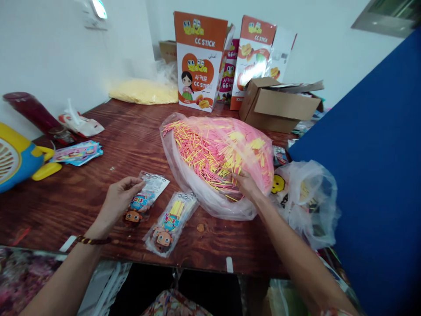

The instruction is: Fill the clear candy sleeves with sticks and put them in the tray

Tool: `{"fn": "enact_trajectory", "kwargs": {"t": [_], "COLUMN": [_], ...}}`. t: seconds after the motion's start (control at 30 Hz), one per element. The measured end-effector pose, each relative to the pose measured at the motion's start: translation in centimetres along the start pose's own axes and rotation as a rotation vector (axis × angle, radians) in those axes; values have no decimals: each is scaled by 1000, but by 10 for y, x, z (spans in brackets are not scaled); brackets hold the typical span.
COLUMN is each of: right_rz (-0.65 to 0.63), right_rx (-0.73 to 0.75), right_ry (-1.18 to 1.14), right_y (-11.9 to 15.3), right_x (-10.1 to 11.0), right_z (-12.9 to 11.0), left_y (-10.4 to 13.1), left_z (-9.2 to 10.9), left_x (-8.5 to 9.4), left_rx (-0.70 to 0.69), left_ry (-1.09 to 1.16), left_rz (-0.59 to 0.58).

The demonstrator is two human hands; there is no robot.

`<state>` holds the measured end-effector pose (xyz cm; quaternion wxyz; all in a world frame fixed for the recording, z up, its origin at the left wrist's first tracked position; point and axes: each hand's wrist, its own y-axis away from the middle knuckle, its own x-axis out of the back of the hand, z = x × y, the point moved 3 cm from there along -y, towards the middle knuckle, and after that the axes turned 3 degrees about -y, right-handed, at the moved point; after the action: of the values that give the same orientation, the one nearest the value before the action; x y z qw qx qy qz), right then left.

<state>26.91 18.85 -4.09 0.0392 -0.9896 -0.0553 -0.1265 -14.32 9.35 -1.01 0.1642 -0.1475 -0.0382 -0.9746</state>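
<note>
My left hand (123,195) pinches the upper edge of a small printed plastic packet (140,201) with a cartoon face and the word "Stick". Beside it, flat on the table, lies a second clear packet (171,221) with yellow sticks showing inside. My right hand (243,182) reaches into a large clear plastic bag (210,206) full of thin pink and yellow sticks (200,162). Its fingers are closed at some yellow sticks near the bag's mouth; the fingertips are partly hidden among them.
Upright "CC Stick" boxes (197,66) and an open carton (283,107) stand behind the bag. At left are a toy-like yellow and blue fan (19,158), a tumbler (33,112), tissues (80,123) and wrappers (79,152). A blue panel (368,145) borders the right.
</note>
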Motion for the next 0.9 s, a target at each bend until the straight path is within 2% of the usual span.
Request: {"fn": "enact_trajectory", "kwargs": {"t": [0.1, 0.27, 0.37, 0.47, 0.57, 0.67, 0.73, 0.9], "right_rz": [85, 136, 145, 85, -46, -179, -246, -339], "right_rx": [-44, -75, -67, -118, -177, -148, -86, 166], "right_ry": [-239, -222, -243, -384, -563, -612, -540, -124], "right_y": [14, 20, 17, 17, 21, 28, 34, 47], "right_x": [-8, -15, -14, -21, -44, -76, -98, -139], "right_z": [7, 13, 2, -19, -48, -76, -91, -123], "left_y": [0, 4, 8, 15, 25, 37, 45, 60], "left_z": [4, 14, 20, 27, 36, 45, 47, 42], "left_x": [0, -5, -9, -13, -23, -34, -38, -41], "left_rx": [-7, 14, 48, 61, 52, -3, -24, -36], "left_ry": [-11, 35, 86, 124, 121, 114, 136, 174], "left_rz": [4, -4, -4, -15, -89, -178, -196, -253]}}
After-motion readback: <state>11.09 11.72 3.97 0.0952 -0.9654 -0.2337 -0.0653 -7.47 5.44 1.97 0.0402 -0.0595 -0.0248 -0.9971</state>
